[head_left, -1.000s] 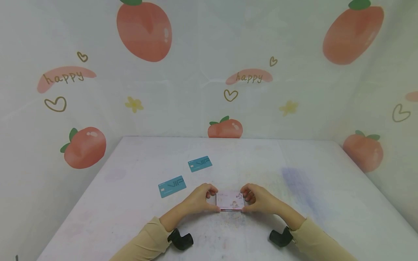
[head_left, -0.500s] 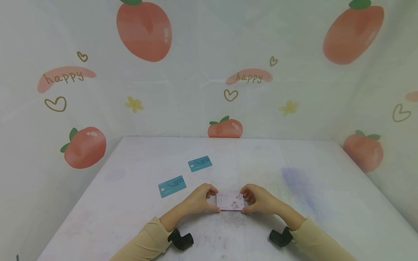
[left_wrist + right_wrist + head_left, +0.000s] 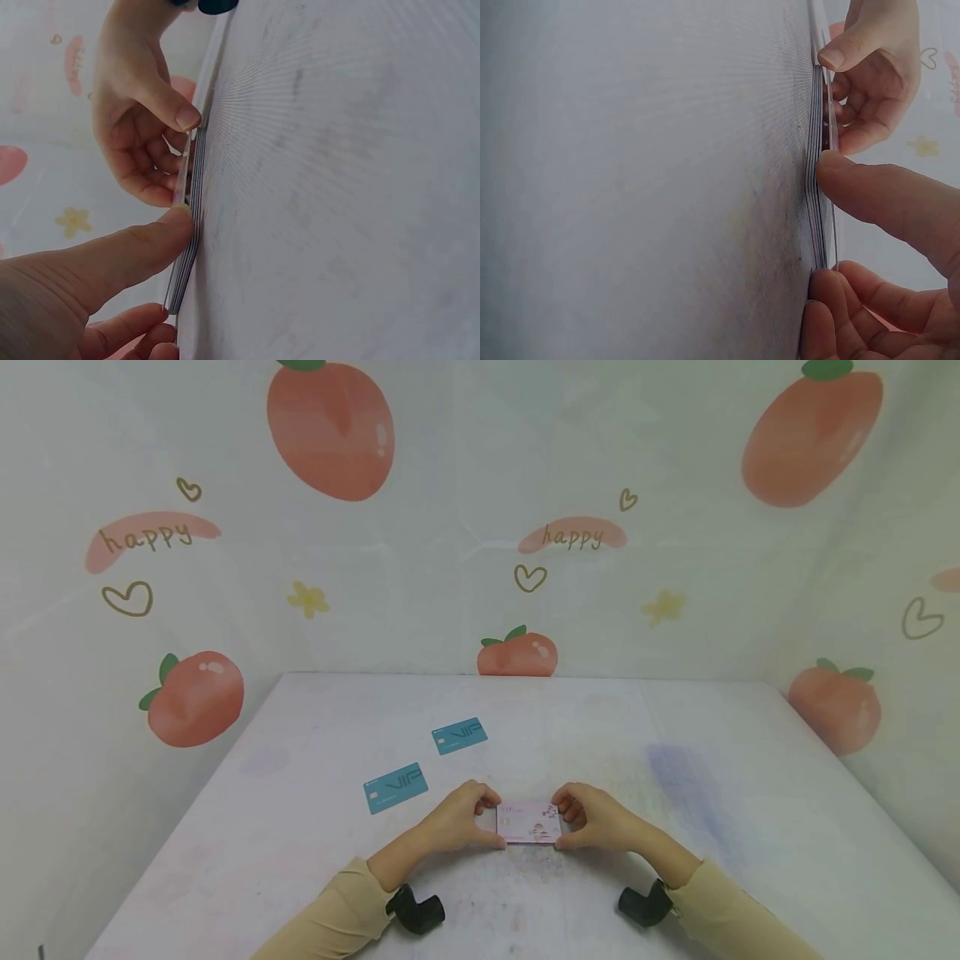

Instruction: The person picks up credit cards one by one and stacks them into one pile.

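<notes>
On my head feed, far left: a teal VIP card (image 3: 395, 788), lying flat on the surface (image 3: 300, 877). Next a second teal card (image 3: 459, 737), farther back, apart from the first. Then the left hand (image 3: 461, 817) — thumb and fingers clamped on the left end of a card stack (image 3: 528, 824). The stack lies between both hands, pink-printed face up; my wrist views show its thin layers edge-on. Rightmost, the right hand (image 3: 597, 818) — clamped likewise on the stack's right end, thumb at the near corner.
</notes>
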Demonstrator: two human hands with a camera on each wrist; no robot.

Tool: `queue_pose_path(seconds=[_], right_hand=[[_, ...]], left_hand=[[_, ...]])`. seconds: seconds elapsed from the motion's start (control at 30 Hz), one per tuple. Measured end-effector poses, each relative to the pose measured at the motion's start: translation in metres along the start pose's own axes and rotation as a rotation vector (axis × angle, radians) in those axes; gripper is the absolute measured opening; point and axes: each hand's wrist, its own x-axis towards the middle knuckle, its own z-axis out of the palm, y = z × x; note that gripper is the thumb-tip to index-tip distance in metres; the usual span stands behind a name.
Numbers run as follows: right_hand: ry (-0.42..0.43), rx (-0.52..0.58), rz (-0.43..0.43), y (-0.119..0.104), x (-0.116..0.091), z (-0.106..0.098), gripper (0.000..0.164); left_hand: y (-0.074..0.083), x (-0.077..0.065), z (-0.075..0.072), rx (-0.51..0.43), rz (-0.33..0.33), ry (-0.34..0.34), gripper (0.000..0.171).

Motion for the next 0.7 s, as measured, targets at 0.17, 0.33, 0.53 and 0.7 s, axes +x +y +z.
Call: queue_pose_path(seconds=[0.17, 0.33, 0.53, 0.7], right_hand=[[0.002, -0.002, 0.000, 0.0003, 0.0002, 0.0000, 0.047], [0.003, -0.006, 0.002, -0.0014, 0.0000, -0.0004, 0.047], [0.003, -0.011, -0.001, -0.0026, -0.0001, -0.0006, 0.046], [0.003, -0.019, -0.002, -0.0024, 0.0005, -0.0004, 0.046]], left_hand=[[-0.0003, 0.0002, -0.0009, -0.003, -0.002, -0.007, 0.052], [-0.0010, 0.0006, -0.0006, 0.006, -0.008, -0.006, 0.052], [-0.0009, 0.0004, 0.0000, 0.020, 0.010, -0.004, 0.051], [-0.0017, 0.0004, 0.0001, 0.019, 0.005, -0.006, 0.051]])
